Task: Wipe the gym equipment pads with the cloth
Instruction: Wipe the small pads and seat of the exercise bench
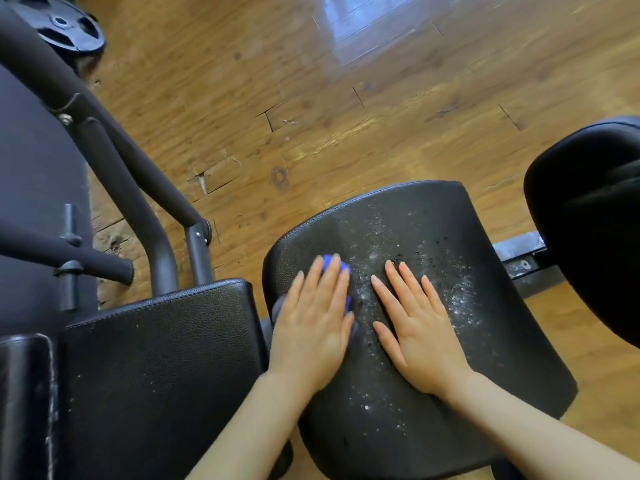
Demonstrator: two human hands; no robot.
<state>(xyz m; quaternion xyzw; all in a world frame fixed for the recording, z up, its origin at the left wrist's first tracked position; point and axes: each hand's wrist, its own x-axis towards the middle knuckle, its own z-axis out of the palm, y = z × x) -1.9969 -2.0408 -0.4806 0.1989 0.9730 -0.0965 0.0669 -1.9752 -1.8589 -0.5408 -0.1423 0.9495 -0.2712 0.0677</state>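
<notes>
A black curved gym pad (408, 223) fills the lower middle of the head view, speckled with white powder and dark crumbs on its right half. My left hand (311, 323) lies flat with straight fingers on a blue cloth (344, 268), pressing it onto the pad's left part; only the cloth's edges show past my fingers. My right hand (415, 327) rests flat on the pad beside it, fingers straight, right on the dusty patch and holding nothing.
A second black leather pad (156, 368) lies to the left, with dust on its surface. Black padded frame bars (114, 150) run along the left side, with a weight plate (65, 26) at top left. Another rounded pad (588, 216) sits at right. Wooden floor lies beyond.
</notes>
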